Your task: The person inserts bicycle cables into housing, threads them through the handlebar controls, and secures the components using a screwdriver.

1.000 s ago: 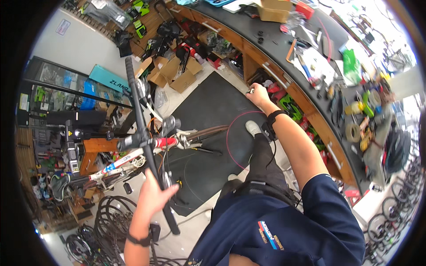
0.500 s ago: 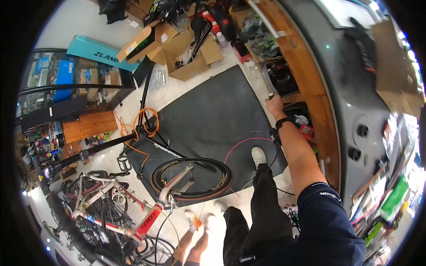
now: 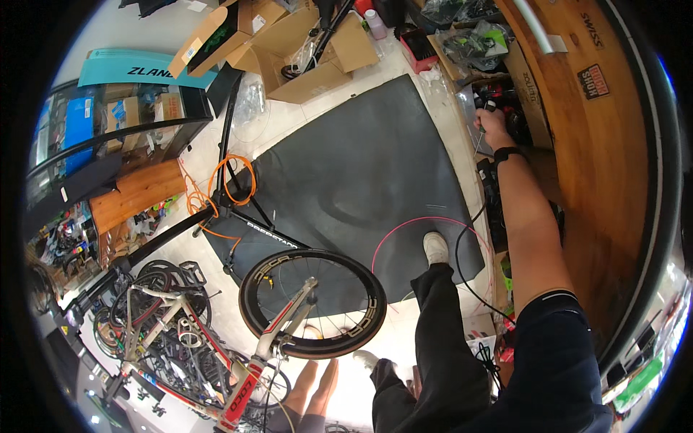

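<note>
My right hand (image 3: 493, 131) is closed around a slim tool (image 3: 490, 106) that looks like a screwdriver. Its dark end sticks out above my fist, and a thin shaft points down below it. The hand is over the near side of an open compartment (image 3: 468, 108) under the wooden bench (image 3: 613, 144), where red and dark items lie in plastic. A black band circles my right wrist. My left hand is out of the picture.
A dark mat (image 3: 346, 159) covers the floor, with a pink cable (image 3: 404, 222) looped on it. A bicycle frame (image 3: 242, 397) with its front wheel (image 3: 249, 303) hangs at a black repair stand (image 3: 166, 238). Another person's legs (image 3: 314, 382) are beyond the wheel. Cardboard boxes (image 3: 310, 86) stand at the back.
My view has shifted toward the bench on the right. My right hand has moved further into the bench's compartment area, and the slim tool in it now shows clearly.
</note>
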